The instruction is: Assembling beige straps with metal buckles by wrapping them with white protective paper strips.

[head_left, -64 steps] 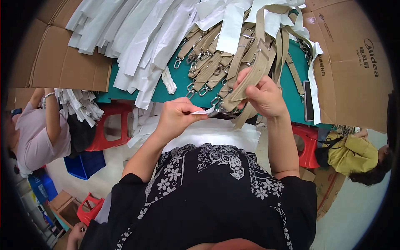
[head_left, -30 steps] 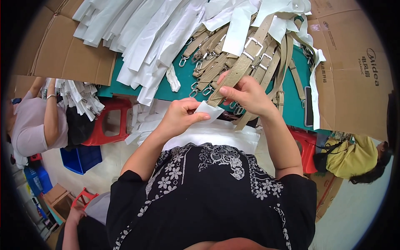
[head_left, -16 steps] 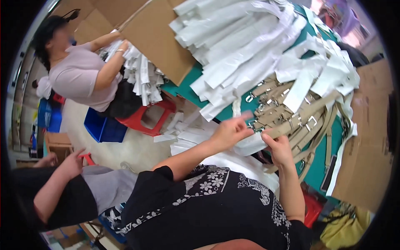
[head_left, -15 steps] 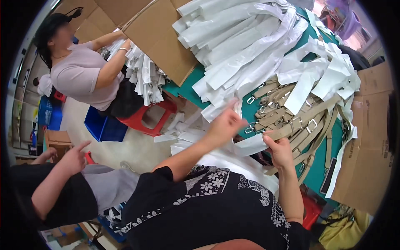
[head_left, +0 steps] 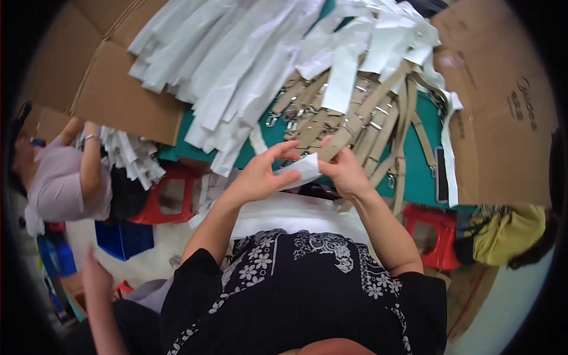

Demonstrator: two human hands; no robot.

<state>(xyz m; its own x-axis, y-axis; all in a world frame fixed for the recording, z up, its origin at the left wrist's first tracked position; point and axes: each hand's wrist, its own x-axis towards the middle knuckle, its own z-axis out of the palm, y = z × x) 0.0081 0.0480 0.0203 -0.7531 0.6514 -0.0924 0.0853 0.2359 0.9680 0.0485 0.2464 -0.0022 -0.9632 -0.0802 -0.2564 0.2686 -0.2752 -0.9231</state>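
Note:
My right hand is closed round a tan strap where its end meets a white sleeve. Beside it, my left hand has its fingers and thumb apart around the sleeve's other side; whether the thumb touches it I cannot tell. From my right hand the strap runs up over a heap of similar tan straps with silver clips and buckles. White strips lie across that heap.
Long white sleeves spread over the green tabletop at the far left. Cardboard boxes flank the table. A dark flat object lies at the right edge. Red stools stand below; two people are at left.
The view has swung right. My left hand has come back from the white sleeves on the table to the sleeve by my right hand, which keeps its hold on the strap.

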